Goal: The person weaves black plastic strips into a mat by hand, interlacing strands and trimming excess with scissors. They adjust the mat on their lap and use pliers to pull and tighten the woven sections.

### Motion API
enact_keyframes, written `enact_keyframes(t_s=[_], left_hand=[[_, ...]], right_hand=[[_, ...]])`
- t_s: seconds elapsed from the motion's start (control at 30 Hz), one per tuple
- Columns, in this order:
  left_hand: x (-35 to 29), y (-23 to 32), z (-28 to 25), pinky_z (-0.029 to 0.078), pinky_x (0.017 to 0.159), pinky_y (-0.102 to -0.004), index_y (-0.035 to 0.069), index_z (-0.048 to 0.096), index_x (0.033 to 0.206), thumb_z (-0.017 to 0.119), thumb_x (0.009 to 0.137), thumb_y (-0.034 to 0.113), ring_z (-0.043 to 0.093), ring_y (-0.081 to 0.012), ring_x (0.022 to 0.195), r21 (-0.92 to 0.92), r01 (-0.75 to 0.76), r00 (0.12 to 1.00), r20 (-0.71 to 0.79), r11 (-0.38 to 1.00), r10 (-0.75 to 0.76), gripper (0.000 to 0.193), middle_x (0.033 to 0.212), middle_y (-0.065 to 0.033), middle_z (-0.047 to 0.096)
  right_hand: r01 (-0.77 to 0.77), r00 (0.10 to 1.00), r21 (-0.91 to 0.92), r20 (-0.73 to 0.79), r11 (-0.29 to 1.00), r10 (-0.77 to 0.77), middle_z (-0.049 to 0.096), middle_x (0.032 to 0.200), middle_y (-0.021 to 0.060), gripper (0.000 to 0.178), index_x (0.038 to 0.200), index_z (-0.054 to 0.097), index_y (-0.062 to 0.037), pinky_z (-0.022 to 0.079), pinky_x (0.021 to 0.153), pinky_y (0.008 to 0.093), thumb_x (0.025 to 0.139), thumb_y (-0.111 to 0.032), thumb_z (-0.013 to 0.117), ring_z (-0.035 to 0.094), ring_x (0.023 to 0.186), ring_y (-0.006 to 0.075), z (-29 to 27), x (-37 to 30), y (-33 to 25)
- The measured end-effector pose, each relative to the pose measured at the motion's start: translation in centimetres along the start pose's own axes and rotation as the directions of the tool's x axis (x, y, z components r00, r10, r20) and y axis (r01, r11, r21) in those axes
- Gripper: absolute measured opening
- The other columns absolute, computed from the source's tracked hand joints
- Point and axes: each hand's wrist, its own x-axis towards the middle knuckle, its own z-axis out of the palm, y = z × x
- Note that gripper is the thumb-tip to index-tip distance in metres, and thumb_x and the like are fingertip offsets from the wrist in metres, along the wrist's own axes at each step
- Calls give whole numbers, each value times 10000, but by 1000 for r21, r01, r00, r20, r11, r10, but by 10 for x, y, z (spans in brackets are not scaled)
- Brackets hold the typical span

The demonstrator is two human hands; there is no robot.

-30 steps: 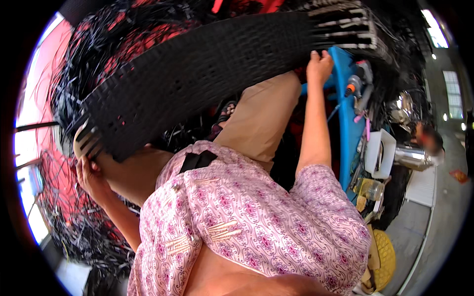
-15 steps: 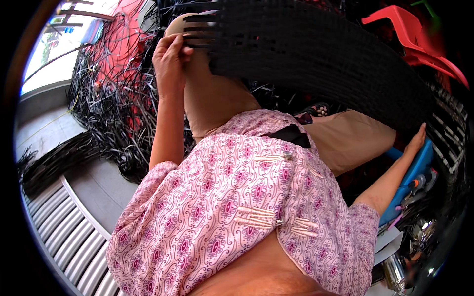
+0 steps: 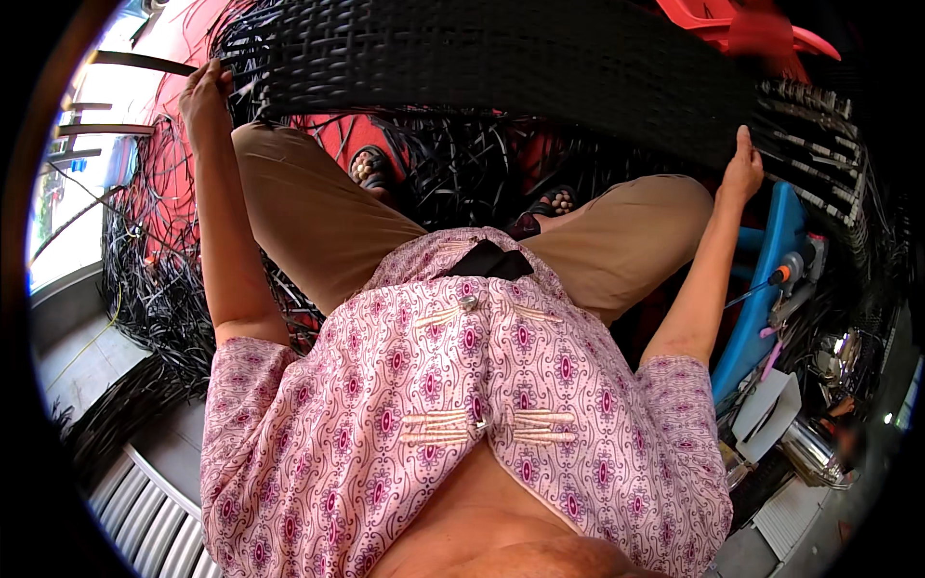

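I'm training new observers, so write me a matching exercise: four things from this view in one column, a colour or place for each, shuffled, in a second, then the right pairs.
Column one
1. panel
2. left hand
3. right hand
4. trousers

Column two
A. plain tan
B. at the panel's left end
C. black and woven
D. at the panel's lower edge, toward the right

Pairs: 1-C, 2-B, 3-D, 4-A
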Motion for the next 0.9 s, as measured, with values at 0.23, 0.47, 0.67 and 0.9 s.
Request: enact_keyframes(t_s=[0.23,0.47,0.67,0.9], left_hand=[[43,25,14,538,741,-319,-32,618,1222,732,926,146,659,-223,818,772,-221,895,-82,596,439,364,1012,-200,682],[-199,31,148,542,790,-333,109,736,1121,732,839,-7,665,-203,919,135,-876,417,697,464,584,305,1025,-73,698],[-286,8,200,426,916,-405,118,710,1173,748,856,210,557,-260,1068,38,-924,259,793,379,551,332,1159,-39,613],[-289,4,209,404,919,-404,141,709,1118,750,849,213,546,-252,1043,81,-944,252,805,321,536,281,1105,-10,603]], right_hand=[[50,997,-77,64,996,-45,709,1020,275,702,1071,690,42,502,857,480,943,-635,554,660,988,452,-16,-126,-47],[131,989,-37,72,991,-128,681,1004,279,561,1081,618,63,489,818,456,1032,-489,535,641,937,442,-27,-188,-45],[209,973,-120,127,971,-193,691,1036,265,518,1129,621,37,499,838,449,1049,-464,516,643,967,437,-39,-189,-44],[267,945,-322,272,908,-181,715,1073,237,527,1265,624,-52,512,866,484,1002,-504,563,664,1015,438,-70,-175,-54]])
